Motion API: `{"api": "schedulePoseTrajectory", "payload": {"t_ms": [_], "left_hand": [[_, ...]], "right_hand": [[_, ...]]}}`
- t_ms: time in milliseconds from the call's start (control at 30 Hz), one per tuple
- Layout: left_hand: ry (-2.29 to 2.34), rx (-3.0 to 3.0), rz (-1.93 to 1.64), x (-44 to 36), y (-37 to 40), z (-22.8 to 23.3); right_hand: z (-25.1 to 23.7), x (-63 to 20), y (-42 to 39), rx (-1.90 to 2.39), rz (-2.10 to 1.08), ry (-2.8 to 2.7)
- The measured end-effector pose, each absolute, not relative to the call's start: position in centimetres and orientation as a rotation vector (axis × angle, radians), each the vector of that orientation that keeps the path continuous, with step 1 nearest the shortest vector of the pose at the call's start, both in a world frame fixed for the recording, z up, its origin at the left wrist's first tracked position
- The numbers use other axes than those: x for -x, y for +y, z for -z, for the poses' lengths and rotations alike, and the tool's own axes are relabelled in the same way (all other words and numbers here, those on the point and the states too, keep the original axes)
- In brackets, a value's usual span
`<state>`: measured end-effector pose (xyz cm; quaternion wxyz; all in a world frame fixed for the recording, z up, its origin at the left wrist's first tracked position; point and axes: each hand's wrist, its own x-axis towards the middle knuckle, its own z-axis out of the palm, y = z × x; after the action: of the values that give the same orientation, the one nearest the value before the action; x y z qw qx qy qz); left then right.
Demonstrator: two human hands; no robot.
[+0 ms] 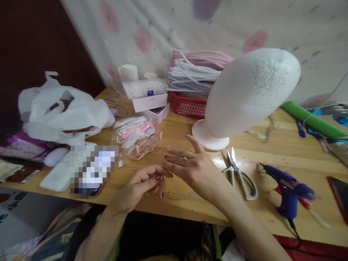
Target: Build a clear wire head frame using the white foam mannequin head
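A thin wire [179, 198] bends in a loose loop around my hands, low over the front of the wooden table. My left hand [144, 183] is closed, its thumb and fingers pinching the wire. Close against it, my right hand [194, 168] comes in from the right, back of the hand up, with a ring on one finger. Its lower fingertips meet the left fingertips at the wire, while the outer finger is raised and spread. The right thumb is hidden, and the exact pinch point is too small to make out.
A white foam head [252, 94] stands behind my right hand. Scissors [240, 177] and a blue glue gun [289, 188] lie to the right. Leftward are a phone [95, 174], bagged pearl strings [136, 132] and a white plastic bag [62, 112]. Behind, a red basket [189, 107] holds fuzzy stems.
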<state>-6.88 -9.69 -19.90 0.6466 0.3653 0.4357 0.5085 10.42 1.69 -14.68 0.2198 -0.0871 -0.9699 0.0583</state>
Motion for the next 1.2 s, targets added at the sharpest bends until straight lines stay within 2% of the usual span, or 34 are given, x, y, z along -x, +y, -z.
{"api": "schedulePoseTrajectory", "payload": {"t_ms": [400,600,700,833,1000,1200], "left_hand": [[1.107,-0.755,-1.195,6.6,-10.2,20.0],[1.140,-0.695,-1.210,7.0,-10.2,20.7],[1.194,-0.699,-1.185,7.2,-10.1,21.0],[1.298,-0.699,-1.203,7.3,-9.9,21.5],[1.372,-0.709,-1.241,6.9,-10.0,22.1],[1.326,-0.561,-1.394,6.4,-10.2,22.2]], "right_hand": [[14.1,-11.5,1.9,0.328,-0.234,-2.635],[15.1,-15.4,2.5,0.909,-0.338,-2.073],[16.5,-16.2,1.7,1.068,-0.456,-1.939],[18.0,-15.6,-0.3,1.014,-0.731,-2.023],[20.2,-15.1,-2.5,0.867,-0.842,-2.112],[21.2,-15.6,-2.6,0.948,-1.073,-2.002]]}}
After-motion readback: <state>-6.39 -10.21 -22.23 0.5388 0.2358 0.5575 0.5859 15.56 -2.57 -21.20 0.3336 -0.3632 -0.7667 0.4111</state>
